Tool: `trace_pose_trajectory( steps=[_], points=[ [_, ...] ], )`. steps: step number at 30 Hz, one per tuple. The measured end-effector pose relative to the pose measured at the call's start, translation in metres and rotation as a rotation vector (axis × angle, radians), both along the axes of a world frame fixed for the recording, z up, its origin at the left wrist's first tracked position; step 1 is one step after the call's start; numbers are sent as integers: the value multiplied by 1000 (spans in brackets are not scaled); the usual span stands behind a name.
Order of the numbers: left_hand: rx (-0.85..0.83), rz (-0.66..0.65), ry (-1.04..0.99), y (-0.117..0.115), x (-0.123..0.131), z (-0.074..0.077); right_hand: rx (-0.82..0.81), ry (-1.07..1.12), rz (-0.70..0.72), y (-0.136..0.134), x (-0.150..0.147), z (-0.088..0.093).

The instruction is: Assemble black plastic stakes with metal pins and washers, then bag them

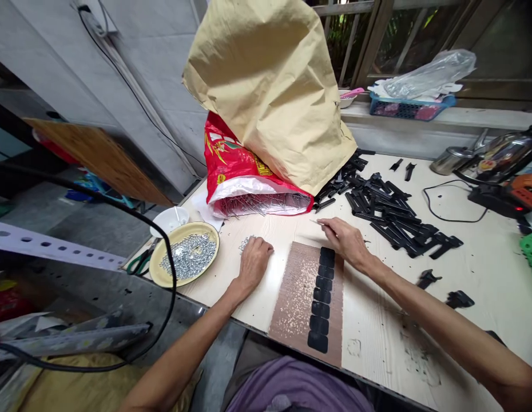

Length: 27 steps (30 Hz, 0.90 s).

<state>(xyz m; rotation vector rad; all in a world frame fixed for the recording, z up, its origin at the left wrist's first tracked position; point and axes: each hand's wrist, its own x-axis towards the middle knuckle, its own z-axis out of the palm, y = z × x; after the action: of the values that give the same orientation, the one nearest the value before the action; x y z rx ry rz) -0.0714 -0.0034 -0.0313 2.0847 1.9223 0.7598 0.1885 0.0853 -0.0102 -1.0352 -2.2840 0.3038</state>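
My left hand (254, 262) rests on the table with its fingers curled together; whatever they hold, if anything, is hidden. Beside its fingertips lies a small pile of shiny metal pieces (244, 245). My right hand (345, 242) pinches a thin metal rod (316, 222) that points left, just above the table. Below it is a brown board (292, 292) with pale worn specks. Along the board's right side, several flat black pieces (321, 294) form a column. A red bag (223, 154) lies open beyond my hands, full of thin metal rods (261, 202).
A yellow dish (157, 272) of small metal pieces stands at the left edge, by a white bowl (163, 220) and green-handled scissors (139, 261). Several black parts (390, 214) are heaped at the right. A large tan sack (266, 86) leans over the red bag. A black cable (170, 280) loops across the left.
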Motion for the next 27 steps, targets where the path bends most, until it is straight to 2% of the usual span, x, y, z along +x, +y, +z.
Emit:
trace_pose_trajectory(
  steps=[4, 6, 9, 14, 21, 27],
  points=[
    [-223, 149, -803, 3, 17, 13, -115, 94, 66, -42, -24, 16],
    [-313, 174, -1148, 1, 31, 20, -127, 79, 69, -57, -32, 19],
    [-337, 164, -1389, -2, 50, 31, -96, 8, 24, -67, -33, 19],
    [-309, 150, -1456, -6, 66, 42, -47, 5, -27, -73, -23, 19],
    [-277, 107, -1425, -8, 74, 42, -19, -48, -78, -83, -16, 25],
    [-255, 58, -1341, -7, 75, 41, 70, -141, -158, -90, -16, 28]
  ],
)
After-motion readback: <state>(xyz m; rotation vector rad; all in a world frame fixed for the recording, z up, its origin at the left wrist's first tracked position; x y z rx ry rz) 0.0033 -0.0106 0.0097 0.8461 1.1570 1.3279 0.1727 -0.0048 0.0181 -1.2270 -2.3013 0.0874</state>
